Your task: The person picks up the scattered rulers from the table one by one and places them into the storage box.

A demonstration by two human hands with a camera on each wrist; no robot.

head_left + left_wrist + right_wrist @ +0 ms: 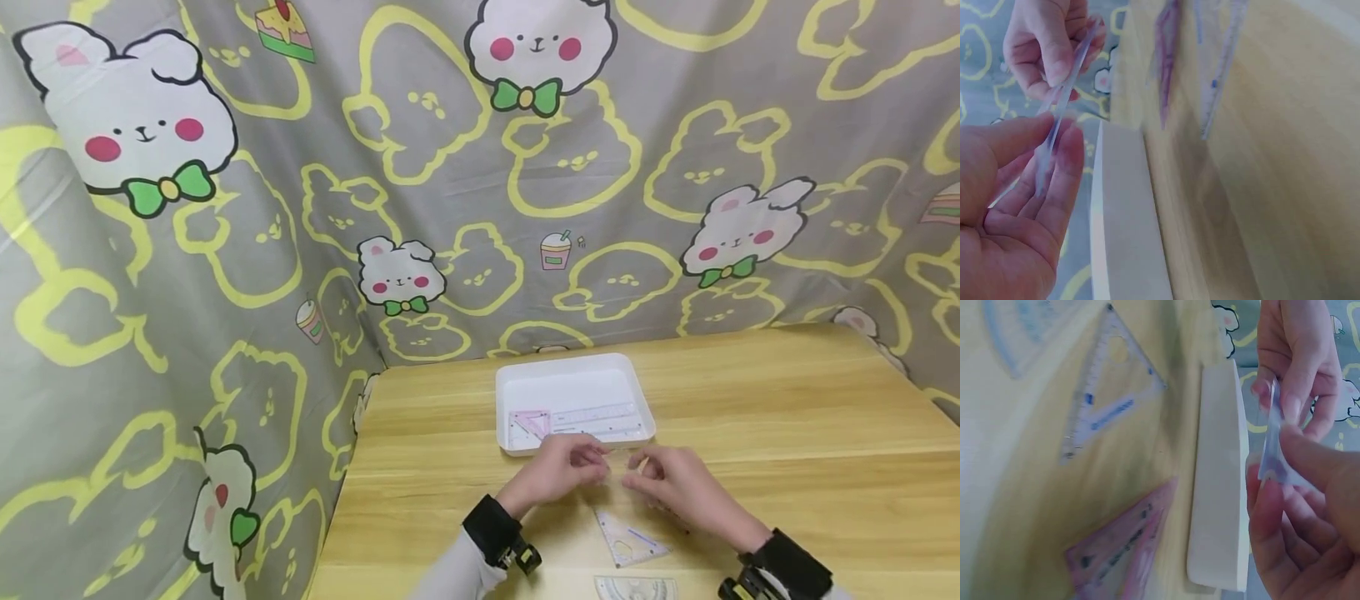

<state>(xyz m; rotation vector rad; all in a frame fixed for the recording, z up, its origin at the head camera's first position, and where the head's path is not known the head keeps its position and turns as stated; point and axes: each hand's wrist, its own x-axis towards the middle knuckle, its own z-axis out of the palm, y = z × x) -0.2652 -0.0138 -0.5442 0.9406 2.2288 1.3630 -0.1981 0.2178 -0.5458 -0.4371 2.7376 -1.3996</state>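
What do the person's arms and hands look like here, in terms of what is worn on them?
Both hands are bare, with no gloves or rings visible. The left hand comes out of a light grey sleeve, with a black wrist strap carrying a small black camera mount. The right hand has a matching black strap with a mount at the wrist.
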